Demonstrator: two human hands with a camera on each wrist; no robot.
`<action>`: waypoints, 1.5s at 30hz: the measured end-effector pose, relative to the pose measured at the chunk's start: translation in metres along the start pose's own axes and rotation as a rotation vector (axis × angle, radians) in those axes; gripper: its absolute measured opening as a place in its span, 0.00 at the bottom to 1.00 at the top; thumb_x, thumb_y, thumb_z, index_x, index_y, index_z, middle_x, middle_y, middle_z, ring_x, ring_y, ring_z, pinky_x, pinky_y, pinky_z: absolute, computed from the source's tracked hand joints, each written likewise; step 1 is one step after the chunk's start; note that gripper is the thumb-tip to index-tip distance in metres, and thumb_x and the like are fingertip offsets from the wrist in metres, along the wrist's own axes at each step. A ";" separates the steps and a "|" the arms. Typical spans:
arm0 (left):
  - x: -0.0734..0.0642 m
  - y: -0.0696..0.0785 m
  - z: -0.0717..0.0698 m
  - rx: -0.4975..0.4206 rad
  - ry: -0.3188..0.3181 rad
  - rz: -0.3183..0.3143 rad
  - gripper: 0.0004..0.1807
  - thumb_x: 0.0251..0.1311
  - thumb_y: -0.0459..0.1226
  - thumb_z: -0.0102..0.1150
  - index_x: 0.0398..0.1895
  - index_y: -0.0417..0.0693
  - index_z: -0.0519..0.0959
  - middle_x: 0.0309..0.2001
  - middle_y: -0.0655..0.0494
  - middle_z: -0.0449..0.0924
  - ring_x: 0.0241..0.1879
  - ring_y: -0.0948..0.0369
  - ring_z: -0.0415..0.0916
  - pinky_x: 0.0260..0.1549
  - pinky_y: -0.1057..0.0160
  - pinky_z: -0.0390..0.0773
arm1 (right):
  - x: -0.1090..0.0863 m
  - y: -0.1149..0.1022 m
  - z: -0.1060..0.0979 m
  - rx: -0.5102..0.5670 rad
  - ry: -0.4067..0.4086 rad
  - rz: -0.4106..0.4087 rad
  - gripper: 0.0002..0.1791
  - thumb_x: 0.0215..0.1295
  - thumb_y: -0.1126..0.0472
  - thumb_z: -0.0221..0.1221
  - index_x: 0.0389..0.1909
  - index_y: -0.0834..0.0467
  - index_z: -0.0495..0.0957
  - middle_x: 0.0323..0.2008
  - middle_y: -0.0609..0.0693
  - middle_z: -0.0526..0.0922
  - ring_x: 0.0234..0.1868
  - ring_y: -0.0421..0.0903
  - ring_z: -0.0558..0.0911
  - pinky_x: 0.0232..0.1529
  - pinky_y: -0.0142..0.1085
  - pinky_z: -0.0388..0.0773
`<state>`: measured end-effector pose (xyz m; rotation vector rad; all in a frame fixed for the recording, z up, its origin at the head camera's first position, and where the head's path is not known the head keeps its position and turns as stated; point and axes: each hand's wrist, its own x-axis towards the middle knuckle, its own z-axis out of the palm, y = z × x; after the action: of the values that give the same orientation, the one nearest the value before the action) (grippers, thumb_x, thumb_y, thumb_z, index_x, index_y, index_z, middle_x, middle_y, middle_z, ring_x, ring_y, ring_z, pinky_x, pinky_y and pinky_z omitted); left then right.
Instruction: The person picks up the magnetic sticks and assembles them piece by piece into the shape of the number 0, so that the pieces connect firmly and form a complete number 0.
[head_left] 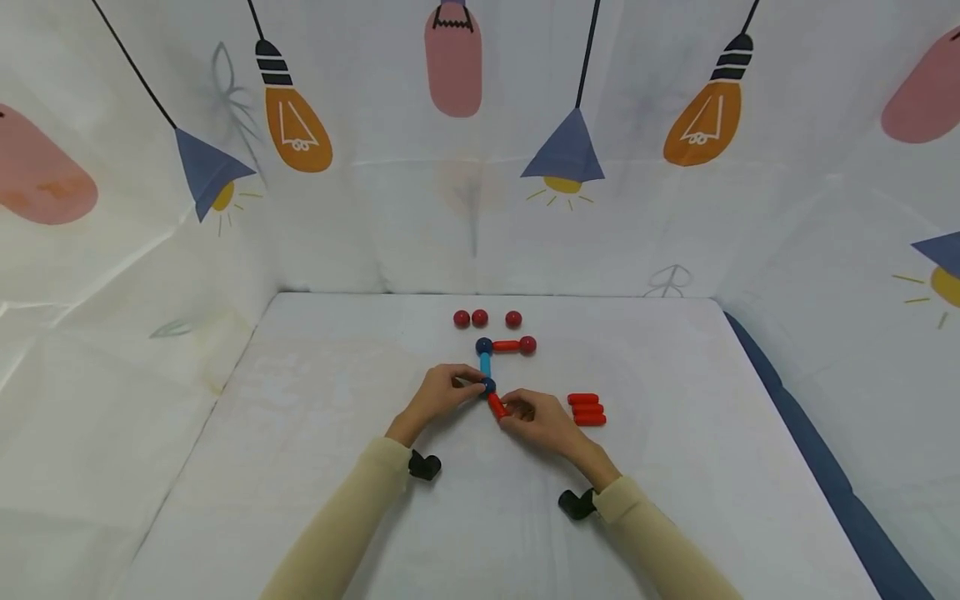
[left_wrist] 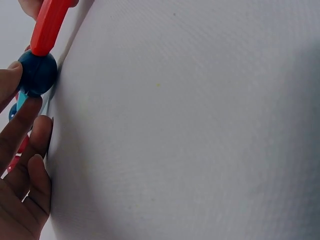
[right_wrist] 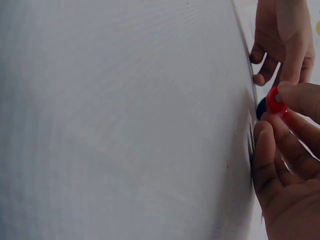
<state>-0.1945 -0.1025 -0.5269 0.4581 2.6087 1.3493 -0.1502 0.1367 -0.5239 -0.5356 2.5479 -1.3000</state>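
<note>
My left hand (head_left: pixel 448 390) pinches a dark blue ball (left_wrist: pixel 39 73) between thumb and fingers. With thumb and fingertips my right hand (head_left: pixel 542 421) grips a red rod (head_left: pixel 497 406), whose far end meets that ball. From the same ball a light blue rod (head_left: pixel 485 365) runs away from me to a second dark blue ball (head_left: pixel 484 346). Another red rod (head_left: pixel 506 346) joins that second ball to a red ball (head_left: pixel 528 344) on its right. In the right wrist view the red rod's near end (right_wrist: pixel 276 100) shows a small pale tip.
Several red balls (head_left: pixel 480 317) lie in a row behind the joined pieces. Three loose red rods (head_left: pixel 587 409) sit side by side right of my right hand. A white tabletop (head_left: pixel 330 350) carries everything, with printed cloth walls (head_left: pixel 480 217) around it.
</note>
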 end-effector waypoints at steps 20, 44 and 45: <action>-0.002 0.000 0.000 -0.015 0.010 -0.014 0.13 0.67 0.41 0.67 0.53 0.52 0.87 0.47 0.57 0.89 0.48 0.60 0.82 0.53 0.57 0.82 | 0.005 -0.002 0.010 -0.002 -0.035 -0.047 0.18 0.66 0.58 0.69 0.55 0.55 0.82 0.44 0.47 0.91 0.45 0.42 0.89 0.51 0.40 0.85; -0.005 -0.004 0.000 -0.027 -0.007 -0.053 0.14 0.69 0.43 0.66 0.56 0.55 0.86 0.47 0.58 0.88 0.44 0.60 0.78 0.48 0.61 0.80 | 0.075 -0.020 -0.071 -0.134 0.086 -0.041 0.18 0.73 0.57 0.63 0.58 0.63 0.81 0.48 0.55 0.86 0.50 0.53 0.83 0.52 0.46 0.84; -0.005 -0.004 0.000 -0.028 -0.007 -0.050 0.14 0.69 0.43 0.66 0.55 0.55 0.86 0.47 0.58 0.88 0.43 0.60 0.78 0.48 0.61 0.80 | 0.078 -0.019 -0.073 -0.136 0.092 -0.031 0.18 0.73 0.57 0.62 0.57 0.63 0.82 0.49 0.56 0.86 0.50 0.54 0.83 0.51 0.45 0.84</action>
<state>-0.1906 -0.1065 -0.5306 0.3905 2.5745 1.3636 -0.2434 0.1464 -0.4690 -0.5549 2.7291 -1.1936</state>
